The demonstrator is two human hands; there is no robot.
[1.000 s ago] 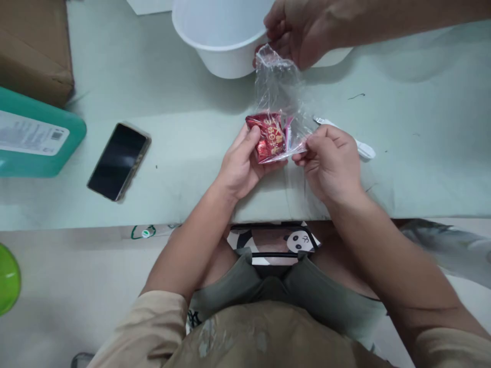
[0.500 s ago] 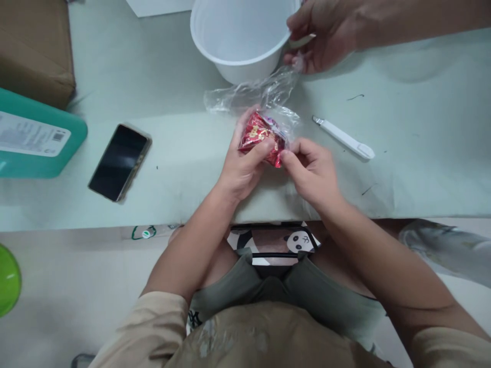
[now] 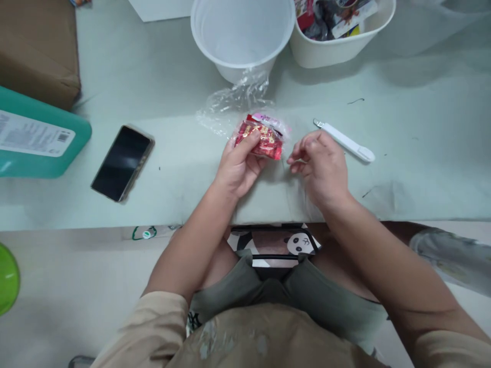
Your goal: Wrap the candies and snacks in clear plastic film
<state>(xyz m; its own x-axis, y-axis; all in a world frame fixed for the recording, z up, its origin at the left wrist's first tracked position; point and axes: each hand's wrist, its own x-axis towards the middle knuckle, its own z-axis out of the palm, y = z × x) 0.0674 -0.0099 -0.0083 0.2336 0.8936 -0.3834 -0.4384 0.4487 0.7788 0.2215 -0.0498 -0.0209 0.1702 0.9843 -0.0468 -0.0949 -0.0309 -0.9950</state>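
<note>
My left hand (image 3: pixel 238 166) is closed around a red packet with gold lettering (image 3: pixel 263 139), its thumb pressed on the front. A strip with pink and purple print runs along the packet's upper edge. Clear crinkled plastic wrap (image 3: pixel 233 99) surrounds the packet and trails up towards a white round tub (image 3: pixel 240 62). Just right of the packet, not touching it, is my right hand (image 3: pixel 322 166); its fingers are loosely curled and I see nothing in them. Beside that hand a white utility knife (image 3: pixel 349 140) lies with its metal tip towards the upper left.
Behind on the right, a white container (image 3: pixel 333 53) holds several colourful packages. At left lie a dark-screened phone (image 3: pixel 123 163), a teal box with a label (image 3: pixel 72 135) and a brown cardboard box (image 3: pixel 38 51). The table's front edge (image 3: pixel 115 226) runs near my forearms.
Another person's hand has gone from the tub's right side, and the container of packages now shows there. My right hand has let go of the packet and moved slightly right.
</note>
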